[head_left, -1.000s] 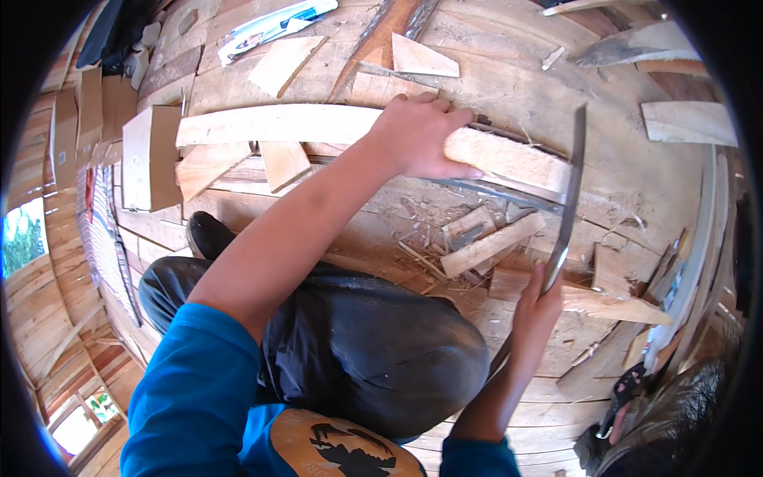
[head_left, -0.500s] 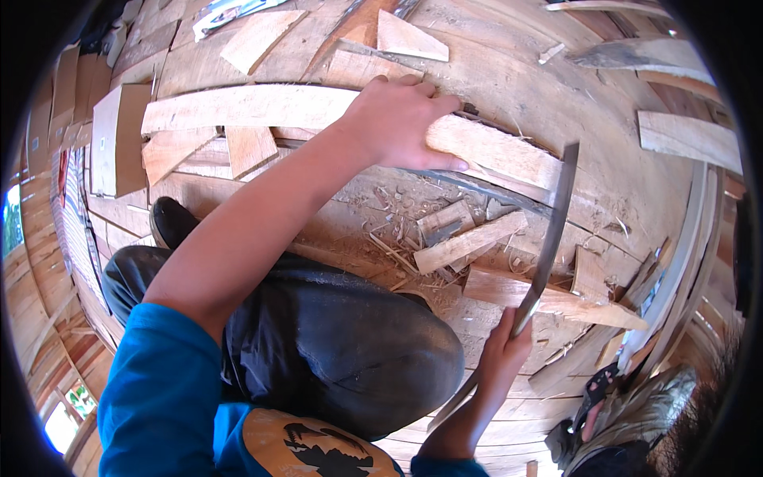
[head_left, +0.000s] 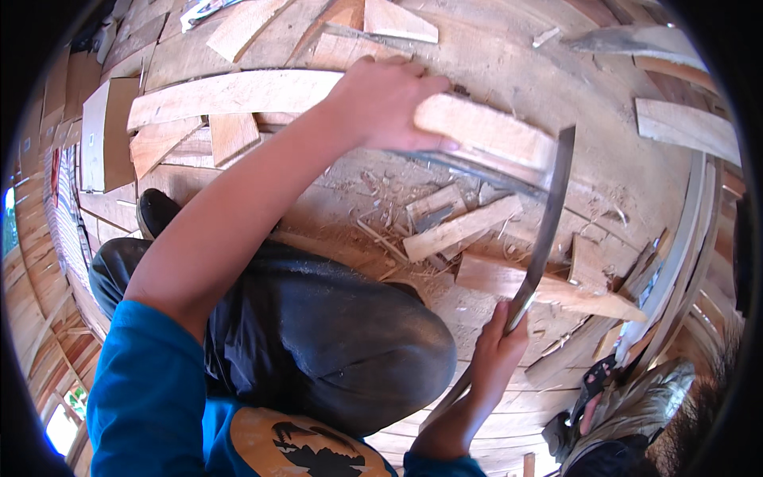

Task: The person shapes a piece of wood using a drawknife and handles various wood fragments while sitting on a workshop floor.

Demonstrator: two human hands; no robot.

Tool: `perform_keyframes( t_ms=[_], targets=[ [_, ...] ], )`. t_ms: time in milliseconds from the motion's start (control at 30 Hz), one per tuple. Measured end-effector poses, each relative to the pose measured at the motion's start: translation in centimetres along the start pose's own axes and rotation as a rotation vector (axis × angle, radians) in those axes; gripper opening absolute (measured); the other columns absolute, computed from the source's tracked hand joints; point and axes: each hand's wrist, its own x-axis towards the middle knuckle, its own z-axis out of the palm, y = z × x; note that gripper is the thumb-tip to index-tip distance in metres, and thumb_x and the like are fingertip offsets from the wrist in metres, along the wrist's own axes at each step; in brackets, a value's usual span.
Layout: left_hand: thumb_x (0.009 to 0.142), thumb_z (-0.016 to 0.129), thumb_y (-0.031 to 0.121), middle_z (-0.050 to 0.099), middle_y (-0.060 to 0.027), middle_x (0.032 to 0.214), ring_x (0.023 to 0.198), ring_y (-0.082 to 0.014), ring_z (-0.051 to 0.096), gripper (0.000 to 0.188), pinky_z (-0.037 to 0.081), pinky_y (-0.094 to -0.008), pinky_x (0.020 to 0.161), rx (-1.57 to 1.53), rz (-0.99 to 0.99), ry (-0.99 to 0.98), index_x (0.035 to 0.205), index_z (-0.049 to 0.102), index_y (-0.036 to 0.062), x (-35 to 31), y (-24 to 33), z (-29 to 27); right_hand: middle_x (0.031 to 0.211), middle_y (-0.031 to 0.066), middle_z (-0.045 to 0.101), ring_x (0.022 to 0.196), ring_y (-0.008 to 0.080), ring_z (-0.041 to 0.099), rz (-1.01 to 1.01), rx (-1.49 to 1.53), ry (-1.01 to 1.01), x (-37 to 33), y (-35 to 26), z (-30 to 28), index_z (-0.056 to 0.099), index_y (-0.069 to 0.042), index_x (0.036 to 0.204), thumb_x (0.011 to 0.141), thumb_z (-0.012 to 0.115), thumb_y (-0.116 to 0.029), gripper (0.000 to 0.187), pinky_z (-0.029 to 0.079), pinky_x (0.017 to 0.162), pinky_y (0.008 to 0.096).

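Observation:
My left hand (head_left: 393,103) is closed over the top of a long pale wooden board (head_left: 230,91), thumb on its near side. The board lies sideways in front of me, resting over other wood pieces. In my right hand (head_left: 501,342) is a machete (head_left: 550,211), its long dark blade pointing up and away from me. The upper blade is at the board's right end; whether it touches the wood I cannot tell. The machete's handle runs back below my fist along my forearm.
Wood offcuts (head_left: 462,228) and shavings lie between my knee and the board. A tapered wood piece (head_left: 548,286) sits beside the blade. A cardboard box (head_left: 110,135) stands at the left. Another person's leg (head_left: 636,405) is at the lower right, near leaning planks (head_left: 683,254).
The whole view has shifted slightly, moving most things a little left and up. Both hands keep their grips, and the blade stays at the board's right end.

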Motion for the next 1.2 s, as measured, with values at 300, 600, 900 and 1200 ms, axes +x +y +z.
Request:
perform_keyframes(
  t_ms=[300,600,900,1200],
  targets=[
    [0.078,0.058,0.073,0.065,-0.0147,0.116,0.11,-0.0329,0.062,0.082,0.051,-0.0468,0.091,-0.005,0.01,0.01,0.127,0.058,0.0076,-0.2,0.0,0.0,0.062,0.0036,0.046,0.054,0.0103,0.043,-0.152,0.001,0.08,3.2,-1.6,1.5,0.056,0.002,0.096,0.101,0.052,-0.018,0.021,0.036,0.049,0.0297],
    [0.078,0.063,0.068,0.065,-0.0146,0.116,0.11,-0.0349,0.062,0.075,0.05,-0.0482,0.091,-0.027,0.007,0.031,0.122,0.059,0.0074,0.1,0.4,0.7,0.06,-0.001,0.041,0.053,0.0064,0.037,-0.244,0.035,0.113,6.6,-3.0,3.0,0.054,0.0,0.087,0.103,0.051,-0.02,0.025,0.03,0.047,0.028],
    [0.08,0.061,0.068,0.064,-0.0144,0.121,0.112,-0.0326,0.061,0.074,0.049,-0.0456,0.093,-0.006,0.003,-0.023,0.123,0.058,0.0075,-0.4,0.3,0.1,0.057,-0.0032,0.042,0.047,0.0045,0.038,-0.043,0.066,0.053,-0.9,1.0,0.5,0.055,-0.001,0.091,0.102,0.051,-0.019,0.022,0.029,0.042,0.024],
    [0.078,0.059,0.073,0.067,-0.0142,0.114,0.109,-0.0295,0.064,0.082,0.052,-0.0466,0.091,0.031,0.085,0.028,0.128,0.057,0.0083,-0.3,-0.2,0.3,0.061,0.0054,0.043,0.054,0.0126,0.038,-0.207,-0.009,0.06,4.6,-2.1,2.1,0.058,0.005,0.101,0.102,0.051,-0.016,0.023,0.034,0.049,0.0327]
  ],
)
